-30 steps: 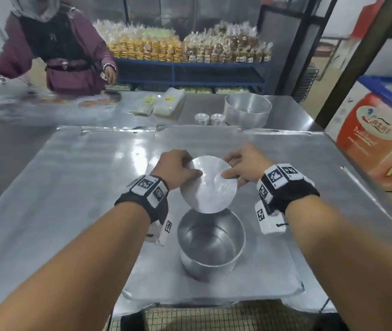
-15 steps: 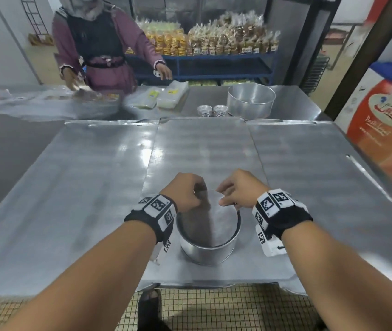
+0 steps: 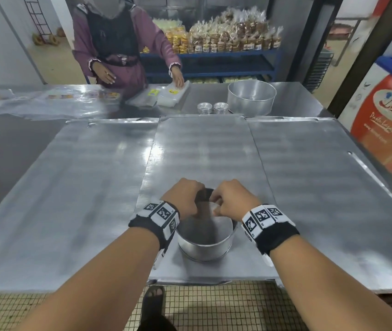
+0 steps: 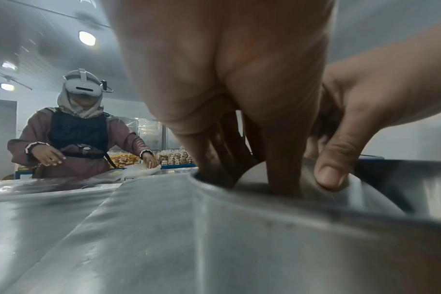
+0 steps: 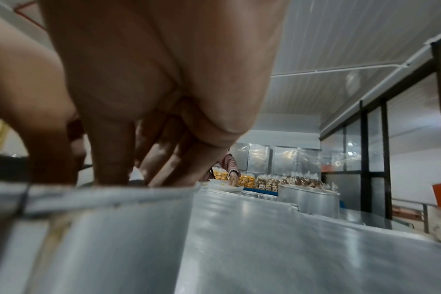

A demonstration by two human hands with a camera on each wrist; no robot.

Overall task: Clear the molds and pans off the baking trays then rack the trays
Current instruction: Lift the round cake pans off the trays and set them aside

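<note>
Change: a second ago I held the disc above the pan (image 3: 205,244); now both hands are down inside its rim and the disc (image 3: 221,219) sits low in the pan.
Meaning: I judge the pan reassembled, ready to lift off the tray (image 3: 204,149).
Left hand (image 3: 182,199): fingers (image 4: 282,175) extended downward, tips pressing inside the pan.
Right hand (image 3: 232,199): fingers (image 5: 111,159) likewise, tips below the rim; contact hidden.
Pan: near end of middle tray.

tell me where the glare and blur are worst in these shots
Head view: bright glare streaks on the middle tray, motion blur at the far right edge. Left wrist view: the pan rim smears at right, ceiling lights flare. Right wrist view: the near pan wall is soft; the right hand is close and dim.
</note>
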